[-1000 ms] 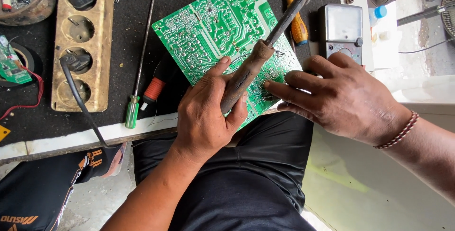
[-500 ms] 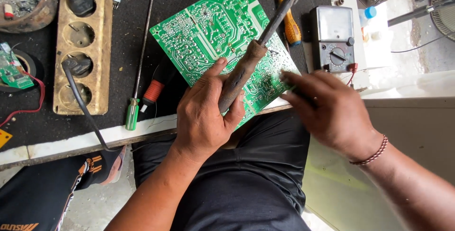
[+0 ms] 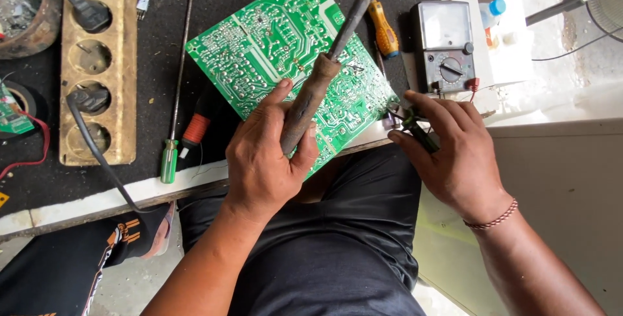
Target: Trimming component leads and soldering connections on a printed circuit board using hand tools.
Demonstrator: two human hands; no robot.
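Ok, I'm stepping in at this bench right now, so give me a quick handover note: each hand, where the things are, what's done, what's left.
Left hand: grips the soldering iron by its handle, tip raised over the circuit board's far edge.
Right hand: off the board, fingers closed on a small dark tool at the bench edge; what kind, I cannot tell.
Circuit board: solder side up on the black mat, near corner overhanging the lap.
Meter right of the board; screwdrivers to its left.
Done: nothing visibly soldered.
Left: likely bring the iron to a joint.
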